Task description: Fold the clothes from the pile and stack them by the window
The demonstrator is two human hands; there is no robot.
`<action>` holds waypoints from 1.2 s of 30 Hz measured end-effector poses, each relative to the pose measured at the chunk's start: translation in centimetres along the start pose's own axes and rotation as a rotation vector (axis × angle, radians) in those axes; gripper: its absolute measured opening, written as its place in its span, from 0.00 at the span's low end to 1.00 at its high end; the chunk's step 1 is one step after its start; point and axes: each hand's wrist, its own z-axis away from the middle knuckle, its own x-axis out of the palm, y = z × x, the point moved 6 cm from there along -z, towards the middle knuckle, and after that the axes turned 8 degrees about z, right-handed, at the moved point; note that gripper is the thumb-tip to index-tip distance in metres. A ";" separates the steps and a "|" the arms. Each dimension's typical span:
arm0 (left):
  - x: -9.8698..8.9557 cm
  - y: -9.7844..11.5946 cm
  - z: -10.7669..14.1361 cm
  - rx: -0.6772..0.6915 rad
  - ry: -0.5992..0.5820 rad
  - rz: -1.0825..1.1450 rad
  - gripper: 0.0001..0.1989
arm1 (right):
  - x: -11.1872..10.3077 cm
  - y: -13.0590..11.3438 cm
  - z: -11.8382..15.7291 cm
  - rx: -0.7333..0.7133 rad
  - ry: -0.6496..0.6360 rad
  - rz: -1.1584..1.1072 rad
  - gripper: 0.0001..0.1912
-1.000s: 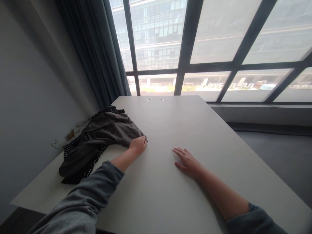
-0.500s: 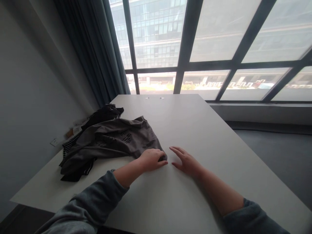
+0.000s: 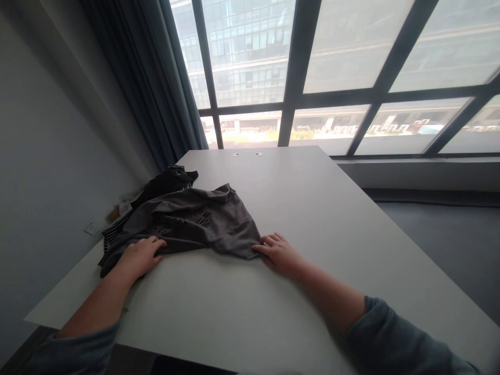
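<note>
A dark grey shirt [image 3: 230,219] with black lettering lies spread and wrinkled on the white table [image 3: 219,307]. My right hand [image 3: 279,255] is at its near right corner, fingers and thumb closed on the edge of the cloth. Over the shirt's near left part is my left hand [image 3: 142,255], palm down, its thumb apart from the fingers; whether it touches the fabric is hard to see. A pile of black clothing [image 3: 170,179] with white stripes is partly hidden behind and under the shirt.
A grey wall [image 3: 42,156] with a socket [image 3: 91,228] runs along the left. The dark curtain [image 3: 144,78] hangs by the large window [image 3: 250,62] beyond the table's far edge. Two round inserts [image 3: 259,154] sit in the tabletop near that edge.
My left hand has let go of the shirt's right corner and moved left to the shirt's other end. My right hand has moved left and closed on that corner.
</note>
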 end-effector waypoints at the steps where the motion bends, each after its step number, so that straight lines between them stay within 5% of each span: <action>1: 0.1 -0.1 0.2 -0.001 -0.021 0.004 0.13 | -0.1 0.5 -0.3 0.005 0.003 0.013 0.22; 6: 0.4 2.2 0.4 0.108 0.005 0.033 0.14 | -0.9 4.0 -1.0 0.015 0.013 0.064 0.21; 10: 0.5 1.7 0.2 0.038 0.131 -0.056 0.25 | -1.3 7.7 -0.8 0.063 0.046 0.076 0.21; 16: -0.7 1.8 0.2 -0.008 0.174 0.032 0.18 | -1.8 13.0 0.0 0.142 0.115 0.089 0.19; 19: -1.2 5.6 0.8 0.138 0.062 0.178 0.15 | -2.7 17.0 0.7 0.375 0.111 0.156 0.18; 23: -1.8 13.4 3.6 0.354 -0.064 0.266 0.13 | -5.3 22.5 2.4 0.710 0.127 0.199 0.20; 28: -3.0 21.4 7.8 0.782 -0.194 0.498 0.14 | -8.1 27.3 6.2 1.112 0.143 0.120 0.24; 30: -3.1 21.5 7.7 0.822 -0.173 0.526 0.14 | -8.5 27.9 7.7 1.216 0.131 0.084 0.25; 33: -2.2 19.1 5.6 0.655 -0.040 0.401 0.13 | -8.9 27.4 8.8 1.237 0.132 0.096 0.29; 36: -0.6 17.0 4.2 0.475 -0.028 0.221 0.14 | -8.8 25.1 8.1 1.166 0.167 0.151 0.33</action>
